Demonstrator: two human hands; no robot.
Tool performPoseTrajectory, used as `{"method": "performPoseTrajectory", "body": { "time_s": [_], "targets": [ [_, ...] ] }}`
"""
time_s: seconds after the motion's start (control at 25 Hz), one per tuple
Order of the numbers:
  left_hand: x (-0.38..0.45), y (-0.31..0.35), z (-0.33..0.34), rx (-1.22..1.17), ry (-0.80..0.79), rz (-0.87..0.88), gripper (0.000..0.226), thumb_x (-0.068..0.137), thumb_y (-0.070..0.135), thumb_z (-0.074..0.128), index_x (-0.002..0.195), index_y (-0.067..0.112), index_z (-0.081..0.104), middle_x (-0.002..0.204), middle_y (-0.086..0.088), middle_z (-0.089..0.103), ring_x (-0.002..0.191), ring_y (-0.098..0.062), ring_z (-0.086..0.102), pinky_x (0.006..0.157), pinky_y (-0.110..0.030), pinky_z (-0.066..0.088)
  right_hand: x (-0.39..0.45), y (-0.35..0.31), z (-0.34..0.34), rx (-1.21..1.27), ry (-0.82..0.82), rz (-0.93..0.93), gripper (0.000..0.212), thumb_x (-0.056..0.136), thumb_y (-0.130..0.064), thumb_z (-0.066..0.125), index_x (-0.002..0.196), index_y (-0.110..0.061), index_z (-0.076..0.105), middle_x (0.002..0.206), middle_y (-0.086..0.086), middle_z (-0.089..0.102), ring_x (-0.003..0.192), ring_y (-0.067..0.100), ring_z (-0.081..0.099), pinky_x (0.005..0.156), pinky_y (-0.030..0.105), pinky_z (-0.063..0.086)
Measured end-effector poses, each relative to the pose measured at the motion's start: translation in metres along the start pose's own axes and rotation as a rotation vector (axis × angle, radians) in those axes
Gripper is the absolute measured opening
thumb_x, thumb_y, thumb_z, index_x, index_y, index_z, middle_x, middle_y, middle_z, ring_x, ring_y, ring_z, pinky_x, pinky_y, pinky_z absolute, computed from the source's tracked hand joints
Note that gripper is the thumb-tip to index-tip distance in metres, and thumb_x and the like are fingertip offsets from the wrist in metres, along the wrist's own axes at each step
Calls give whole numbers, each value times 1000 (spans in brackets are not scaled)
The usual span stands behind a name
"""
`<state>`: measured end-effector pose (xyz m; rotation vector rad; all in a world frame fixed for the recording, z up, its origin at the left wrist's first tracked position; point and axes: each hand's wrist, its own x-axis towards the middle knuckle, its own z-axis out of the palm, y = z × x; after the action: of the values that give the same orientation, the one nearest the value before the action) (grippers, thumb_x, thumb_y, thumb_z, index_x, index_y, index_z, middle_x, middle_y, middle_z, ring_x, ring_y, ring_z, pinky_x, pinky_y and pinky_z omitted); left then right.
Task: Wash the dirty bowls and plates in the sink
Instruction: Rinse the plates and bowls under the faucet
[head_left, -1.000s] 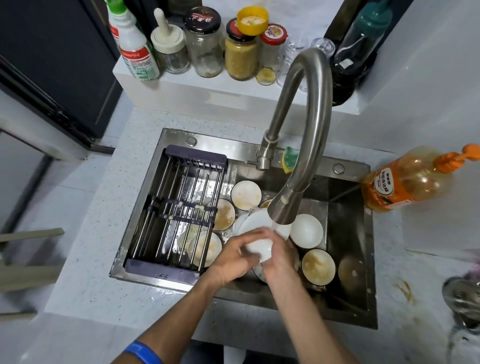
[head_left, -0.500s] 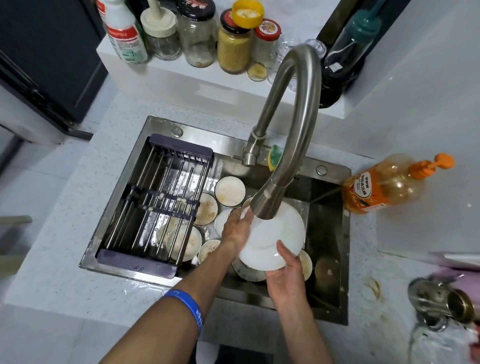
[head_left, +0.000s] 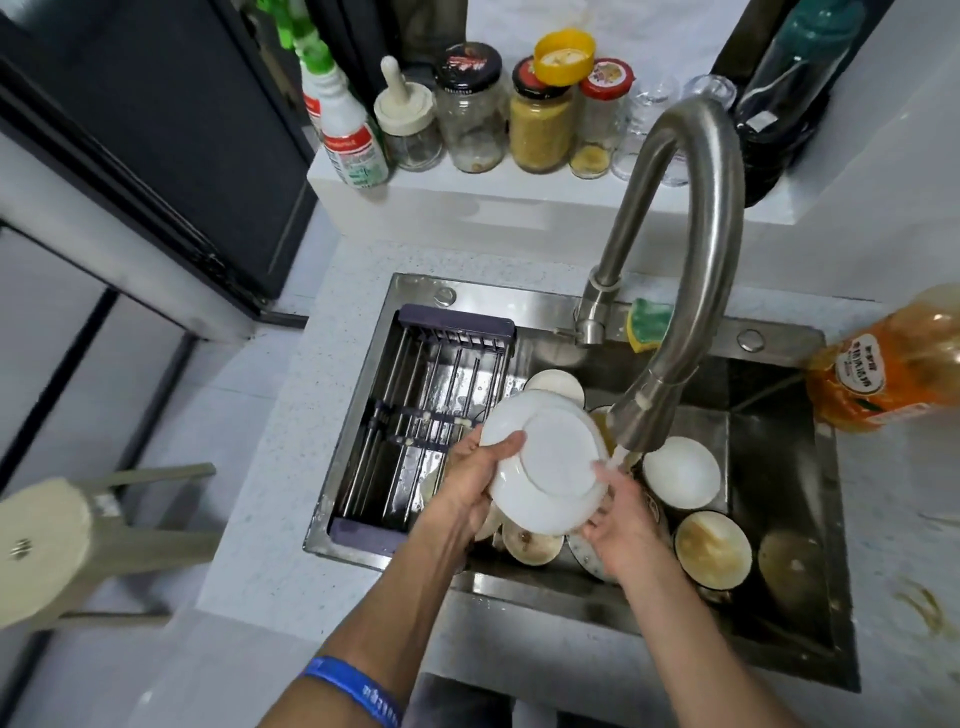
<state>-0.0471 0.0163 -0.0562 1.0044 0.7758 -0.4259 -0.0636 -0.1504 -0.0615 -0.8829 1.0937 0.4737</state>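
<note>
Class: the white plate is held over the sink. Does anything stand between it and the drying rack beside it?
Nothing visible does. The white plate, held by left hand and right hand, overlaps the dark metal-barred drying rack's right edge.

Rack (head_left: 415, 415) left in sink (head_left: 779, 519), bowls (head_left: 711, 551) right.

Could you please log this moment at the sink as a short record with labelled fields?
held item: white plate, underside toward the camera
left hand: left hand grips the plate's left rim
right hand: right hand holds its lower right edge
faucet: faucet running, stream falls just right of the plate
still dirty: brown-stained bowl in the sink
drying rack: rack over the sink's left side, no dishes on it
sponge: green sponge behind the faucet
</note>
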Motion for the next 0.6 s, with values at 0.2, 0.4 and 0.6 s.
{"method": "performPoseTrajectory", "body": {
  "time_s": [0.2,0.4,0.6],
  "targets": [
    [-21,-8,-34,-237,42,-7,53,80,8,72,130,2,58,122,-21,67,116,-37,62,89,-48,56,3,7,19,-107,-52,-66,25,90,-23,62,112,-12,65,101,6,70,92,22,63,75,36,50],
    [-28,-9,-65,-386,170,62,49,85,8,67,132,8,55,127,-17,65,119,-34,60,93,-49,53,1,-3,12,69,46,-144,27,101,-21,47,116,-3,62,120,15,65,110,27,61,99,41,47],
    [-28,-2,-48,-367,216,105,36,90,4,64,124,14,60,118,-13,70,110,-31,64,79,-42,57,0,7,18,-368,-7,-168,21,99,-25,54,113,-14,63,121,12,66,106,23,63,86,36,53]
  ]
}}
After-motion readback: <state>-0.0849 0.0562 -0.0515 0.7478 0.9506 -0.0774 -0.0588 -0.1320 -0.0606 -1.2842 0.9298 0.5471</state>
